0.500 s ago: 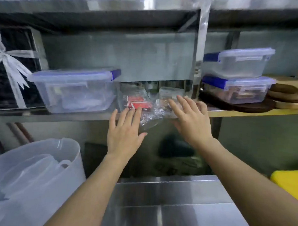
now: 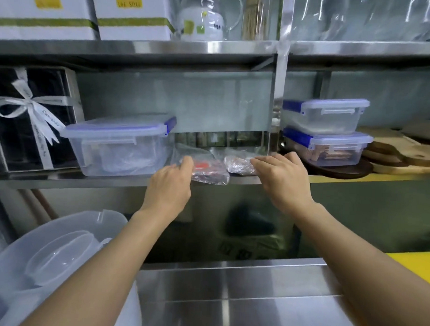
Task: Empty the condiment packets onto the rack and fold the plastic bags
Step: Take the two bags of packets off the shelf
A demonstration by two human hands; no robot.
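- Both hands reach up to the middle shelf (image 2: 125, 181) of a steel rack, above a steel worktop (image 2: 228, 297).
- The left hand (image 2: 169, 185) has its fingers curled together around the left edge of a clear plastic bag (image 2: 208, 173) with red condiment packets (image 2: 201, 165) inside; the fingertips are folded away from the camera, so the exact pinch is hidden.
- That bag lies on the shelf, with its front corner hanging slightly over the shelf edge.
- The right hand (image 2: 281, 177) is bent at the knuckles, its fingers close together and curled onto the right end of a second clear bag (image 2: 238, 165); whether it grips the bag or only presses on it cannot be told.
- The second bag lies on the same shelf, just right of the first and touching or nearly touching it; its contents are too blurred to name.
- A lidded clear container (image 2: 119, 147) with a blue clip stands just left of the bags, and a black gift box (image 2: 32, 122) tied with white ribbon stands further left.
- Two stacked clear containers (image 2: 327, 132) with blue clips sit on the right section of the shelf, beside wooden boards (image 2: 392, 154).
- A translucent plastic tub (image 2: 35, 266) sits at lower left by the left forearm.
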